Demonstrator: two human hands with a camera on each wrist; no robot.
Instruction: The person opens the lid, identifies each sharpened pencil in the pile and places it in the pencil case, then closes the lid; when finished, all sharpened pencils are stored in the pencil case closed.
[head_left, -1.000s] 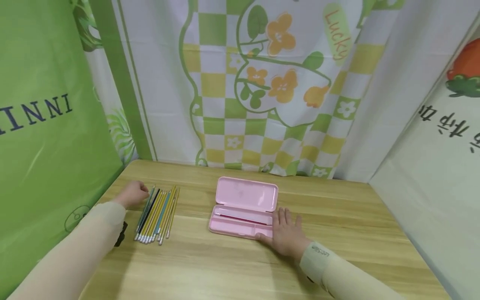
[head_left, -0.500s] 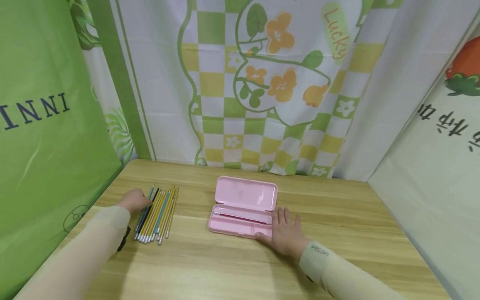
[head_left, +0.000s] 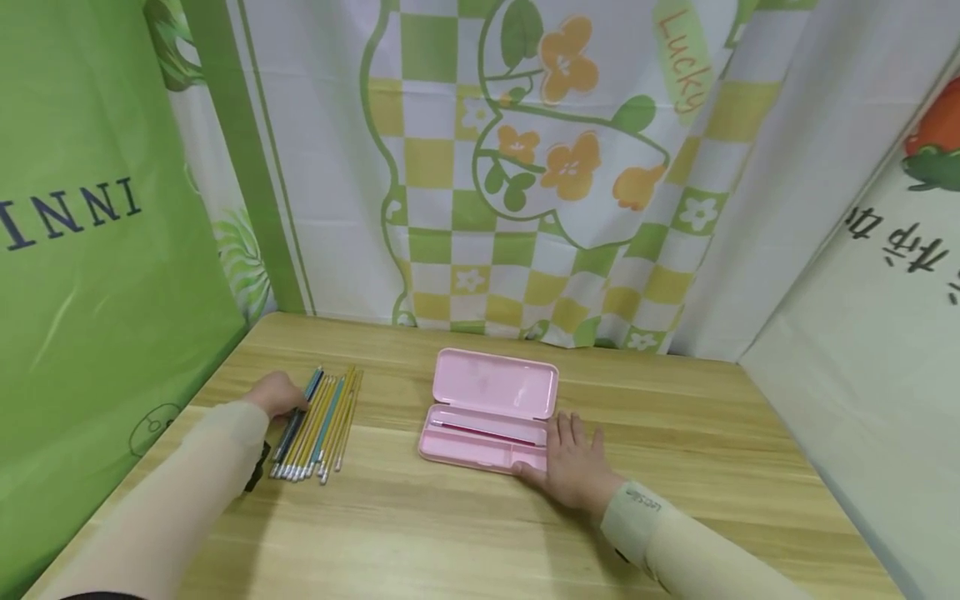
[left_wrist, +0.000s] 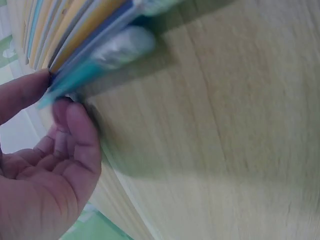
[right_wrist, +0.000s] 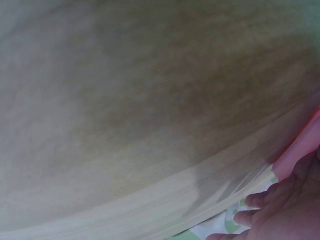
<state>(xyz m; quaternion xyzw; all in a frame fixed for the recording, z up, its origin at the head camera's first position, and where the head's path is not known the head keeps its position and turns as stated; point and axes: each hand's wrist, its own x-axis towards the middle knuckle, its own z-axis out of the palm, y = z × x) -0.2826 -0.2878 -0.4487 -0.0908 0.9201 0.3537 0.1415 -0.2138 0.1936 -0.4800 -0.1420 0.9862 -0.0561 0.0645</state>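
Note:
At the left of the table my left hand [head_left: 274, 393] pinches a teal pencil [left_wrist: 82, 76] between thumb and fingertips, seen close in the left wrist view. This pencil lies against a dark blue pencil at the left side of a row of yellow, teal and dark pencils [head_left: 327, 427], their white eraser ends toward me. A pink pencil case [head_left: 497, 383] stands open in the middle, a dark red pencil [head_left: 491, 433] in its rear compartment. My right hand [head_left: 576, 472] rests with fingers extended at the case's right end, thumb along its front edge.
Everything lies on a wood-grain table [head_left: 420, 533]. A patterned curtain [head_left: 517, 275] hangs behind its far edge. A green cloth [head_left: 97, 333] stands at the left and a white printed one [head_left: 862, 350] at the right.
My left hand has moved right toward the row and taken hold of the teal pencil, whose far end has shifted right, up against the dark blue one. The right hand has stayed at the case.

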